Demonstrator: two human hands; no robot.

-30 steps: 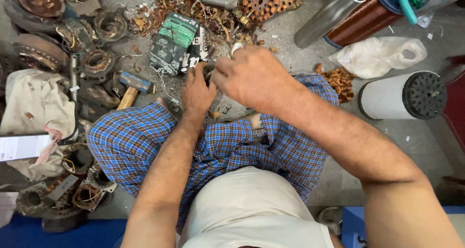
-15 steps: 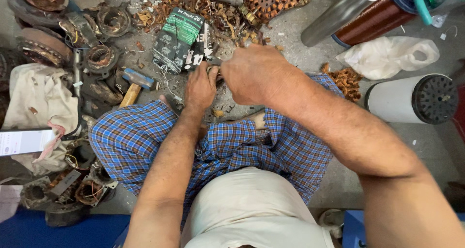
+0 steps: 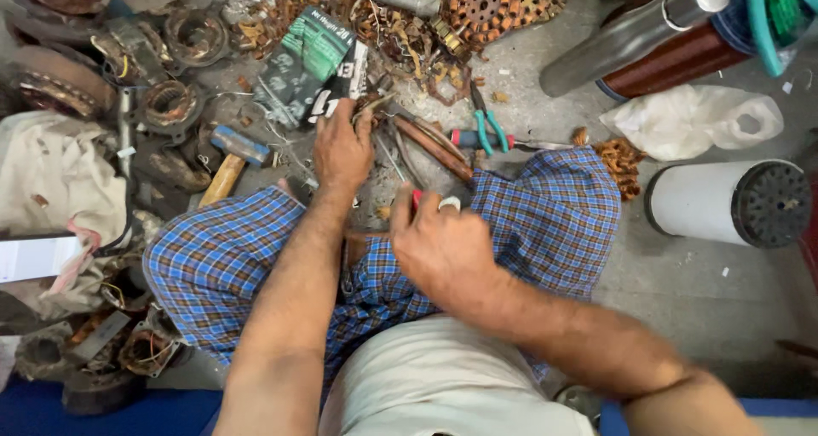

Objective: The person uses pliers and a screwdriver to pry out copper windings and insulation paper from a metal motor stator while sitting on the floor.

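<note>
I sit cross-legged in a blue checked cloth (image 3: 545, 206) on a concrete floor. My left hand (image 3: 341, 150) reaches forward, palm down, its fingertips buried in tangled copper wire scrap (image 3: 383, 103) beside a green and black box (image 3: 311, 65); its grip is hidden. My right hand (image 3: 434, 244) is over my lap, fingers closed around a small red-handled tool (image 3: 416, 199), with a pale ring on one finger. Curved brown metal strips (image 3: 430, 146) lie between the two hands.
A blue-headed hammer (image 3: 226, 167) lies left of my knee and teal-handled pliers (image 3: 486, 129) lie ahead. Motor windings (image 3: 170, 103) and a cloth (image 3: 51, 172) crowd the left. A white cylinder (image 3: 724, 202), plastic bag (image 3: 690, 121) and long tubes (image 3: 648, 44) sit right.
My right hand has drawn back from beside the left hand to my lap, with the red-handled tool in it. My left hand stays forward at the scrap.
</note>
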